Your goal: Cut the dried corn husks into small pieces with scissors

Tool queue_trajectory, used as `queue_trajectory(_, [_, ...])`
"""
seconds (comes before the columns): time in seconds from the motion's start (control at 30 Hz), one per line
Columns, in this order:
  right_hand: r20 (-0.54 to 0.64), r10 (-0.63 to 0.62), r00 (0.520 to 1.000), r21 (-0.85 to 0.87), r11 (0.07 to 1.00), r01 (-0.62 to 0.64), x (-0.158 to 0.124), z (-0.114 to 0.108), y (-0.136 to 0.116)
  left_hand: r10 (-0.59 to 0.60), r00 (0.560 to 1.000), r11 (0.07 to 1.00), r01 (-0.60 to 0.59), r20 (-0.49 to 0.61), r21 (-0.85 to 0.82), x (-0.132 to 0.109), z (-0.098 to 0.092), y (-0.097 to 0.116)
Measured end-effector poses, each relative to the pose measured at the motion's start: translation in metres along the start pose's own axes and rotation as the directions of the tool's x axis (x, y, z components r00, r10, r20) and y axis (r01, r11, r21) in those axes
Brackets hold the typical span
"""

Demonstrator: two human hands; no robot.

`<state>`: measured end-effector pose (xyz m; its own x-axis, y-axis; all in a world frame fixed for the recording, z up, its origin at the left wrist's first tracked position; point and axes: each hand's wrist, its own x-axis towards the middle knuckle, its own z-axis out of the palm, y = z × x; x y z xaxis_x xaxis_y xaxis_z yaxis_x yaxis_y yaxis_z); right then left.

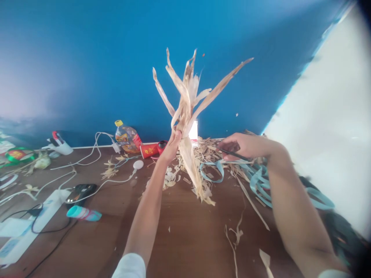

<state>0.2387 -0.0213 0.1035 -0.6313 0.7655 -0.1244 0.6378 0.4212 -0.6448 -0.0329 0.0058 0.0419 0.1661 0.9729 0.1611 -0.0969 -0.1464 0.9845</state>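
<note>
My left hand [173,146] is closed around the middle of a bundle of dried corn husks [187,104], held up in front of the blue wall. Long strips fan out above the fist, and one wide husk hangs down below it towards the table. Off to the right, my right hand [236,146] has its fingers curled on a thin dark tool [234,154] whose kind I cannot make out. That hand is over a heap of husk scraps [208,152], beside loops of light blue ribbon [261,185].
On the brown table [185,239], a plastic bottle [126,139] and a red paper cup [149,150] lie along the wall. Leftward are a white power strip [37,224], cables, a light blue roll [84,213] and a cup of pens [62,146]. Loose husk strips [232,243] lie in front.
</note>
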Motion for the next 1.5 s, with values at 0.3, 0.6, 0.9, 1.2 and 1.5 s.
queue_trajectory(0.3, [0.107, -0.016, 0.994, 0.050, 0.999, 0.011, 0.008, 0.003, 0.000, 0.185, 0.968, 0.967, -0.210, 0.168, 0.146, -0.010, 0.007, 0.008])
queue_trajectory(0.6, [0.195, -0.026, 0.980, 0.062, 0.998, 0.014, 0.008, -0.001, 0.014, 0.122, 0.959, 0.977, -0.162, 0.255, 0.138, -0.006, 0.010, -0.003])
queue_trajectory(0.9, [0.215, -0.004, 0.977, 0.177, 0.984, -0.035, 0.013, 0.000, 0.033, 0.053, 0.956, 0.971, -0.117, 0.289, 0.209, -0.010, 0.016, -0.007])
queue_trajectory(1.2, [0.315, 0.019, 0.949, 0.261, 0.960, -0.106, 0.016, 0.005, 0.031, -0.044, 0.958, 0.997, 0.026, 0.283, 0.068, -0.004, 0.016, -0.025])
queue_trajectory(1.5, [0.363, -0.053, 0.930, 0.351, 0.933, -0.083, 0.024, 0.013, 0.039, -0.019, 0.948, 0.999, 0.006, 0.318, 0.043, 0.003, 0.012, -0.043])
